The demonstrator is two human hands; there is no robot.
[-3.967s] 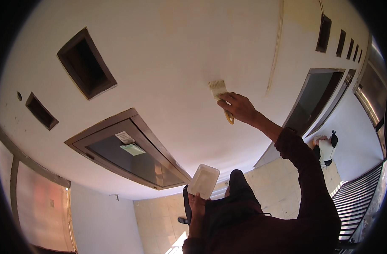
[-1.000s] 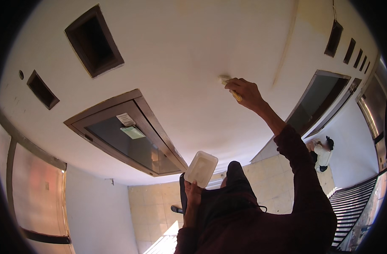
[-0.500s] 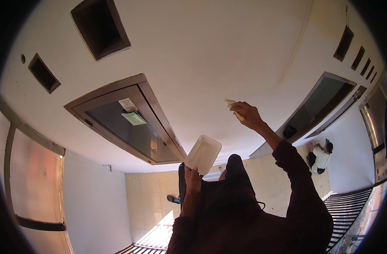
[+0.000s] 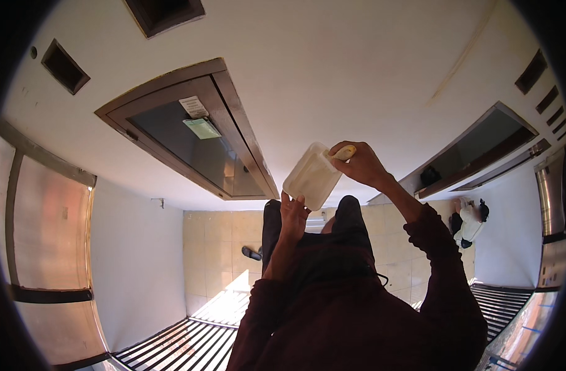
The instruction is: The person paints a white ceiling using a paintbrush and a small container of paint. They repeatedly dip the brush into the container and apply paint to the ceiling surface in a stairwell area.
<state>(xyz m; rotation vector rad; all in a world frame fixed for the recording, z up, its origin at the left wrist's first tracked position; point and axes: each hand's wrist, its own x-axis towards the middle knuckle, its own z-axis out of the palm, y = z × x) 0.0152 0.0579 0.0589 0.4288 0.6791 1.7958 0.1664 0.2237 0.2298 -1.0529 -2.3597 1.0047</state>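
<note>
My left hand (image 4: pixel 293 216) grips the near edge of a shallow white plastic tray (image 4: pixel 303 179), holding it tilted in front of the white wall. Inside the tray is a pale residue or liquid that I cannot tell apart from the plastic. My right hand (image 4: pixel 363 166) is closed round a paintbrush (image 4: pixel 347 152) with a yellowish handle. The brush's head reaches the tray's far right corner and is mostly hidden by my fingers and the rim.
A brown-framed window (image 4: pixel 190 133) with papers on its glass is on the left; another window (image 4: pixel 475 148) is on the right. A person (image 4: pixel 470 222) crouches on the tiled floor at the right. Dark sandals (image 4: pixel 252 253) lie below left. Barred railings (image 4: pixel 178 346) stand behind me.
My right hand has come down from the wall with the paintbrush to the tray. The tray has shifted up and right in the picture, and the view has tilted downward.
</note>
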